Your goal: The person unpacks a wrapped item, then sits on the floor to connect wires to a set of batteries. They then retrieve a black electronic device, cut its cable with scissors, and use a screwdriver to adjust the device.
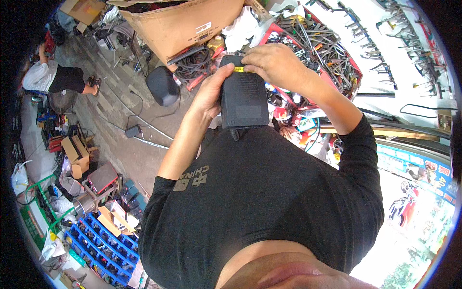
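In front of my chest is a black box-shaped power adapter [244, 98] with a yellow strip near its far end and a short dark stub at its near end. My left hand [213, 91] is closed along its left side, thumb by the yellow strip. Bent over the far end, my right hand [272, 63] pinches there with thumb and fingers. What lies under its fingertips is hidden. Beyond the hands, coiled black cables [195, 62] lie beside an open cardboard box [185, 29]. Loose metal tools [320, 45] fill a red-edged tray on the right.
A black rounded stool-like object [162, 86] stands on the floor at left, with cables trailing nearby. Blue parts bins [103, 250] are at lower left. Tools hang on a white wall rack [365, 43] at right. Another person [62, 79] is at far left.
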{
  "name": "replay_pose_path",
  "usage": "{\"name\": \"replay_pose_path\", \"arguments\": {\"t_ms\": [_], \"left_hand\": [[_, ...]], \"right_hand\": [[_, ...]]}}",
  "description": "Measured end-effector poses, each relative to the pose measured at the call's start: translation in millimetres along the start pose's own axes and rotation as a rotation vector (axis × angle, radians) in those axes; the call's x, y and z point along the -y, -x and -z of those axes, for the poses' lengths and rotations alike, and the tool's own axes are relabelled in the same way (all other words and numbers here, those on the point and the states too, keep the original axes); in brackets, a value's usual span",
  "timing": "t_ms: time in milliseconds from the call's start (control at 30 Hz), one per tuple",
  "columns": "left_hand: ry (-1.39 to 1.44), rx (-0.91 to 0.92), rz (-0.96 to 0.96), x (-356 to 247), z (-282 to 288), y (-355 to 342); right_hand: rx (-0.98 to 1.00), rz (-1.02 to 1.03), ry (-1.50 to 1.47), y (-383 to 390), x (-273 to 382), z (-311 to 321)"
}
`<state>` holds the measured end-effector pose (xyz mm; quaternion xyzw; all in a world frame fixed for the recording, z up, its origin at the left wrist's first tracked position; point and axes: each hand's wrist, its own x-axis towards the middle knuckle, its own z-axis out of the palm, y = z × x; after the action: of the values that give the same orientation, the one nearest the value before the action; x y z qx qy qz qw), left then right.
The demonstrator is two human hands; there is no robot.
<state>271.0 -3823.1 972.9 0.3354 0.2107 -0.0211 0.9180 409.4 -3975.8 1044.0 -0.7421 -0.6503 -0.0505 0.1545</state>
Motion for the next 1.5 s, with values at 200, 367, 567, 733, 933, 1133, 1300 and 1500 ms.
{"name": "replay_pose_path", "arguments": {"t_ms": [200, 367, 567, 733, 933, 1133, 1300, 1500], "left_hand": [[-0.044, -0.045, 0.036, 1, -1, 3], [-0.010, -0.074, 0.037, 6, -2, 5], [-0.010, -0.070, 0.036, 6, 1, 3], [-0.090, -0.067, -0.024, 16, -9, 10], [0.050, 0.063, 0.064, 3, -8, 9], [0.141, 0.134, 0.075, 5, -6, 12], [0.168, 0.242, 0.070, 5, 2, 8], [0.118, 0.222, 0.028, 1, -3, 13]], "right_hand": [[0.125, -0.010, 0.080, 0, 4, -2], [-0.023, 0.137, 0.237, 12, 13, -15], [-0.136, 0.054, 0.159, 14, 12, -31], [-0.132, -0.079, -0.011, 17, -1, -28], [-0.061, -0.053, -0.172, 10, -2, 15], [-0.006, -0.041, -0.127, 10, 13, 31], [-0.041, -0.016, -0.132, 7, 22, 41], [-0.059, 0.020, -0.043, 5, 23, 36]]}}
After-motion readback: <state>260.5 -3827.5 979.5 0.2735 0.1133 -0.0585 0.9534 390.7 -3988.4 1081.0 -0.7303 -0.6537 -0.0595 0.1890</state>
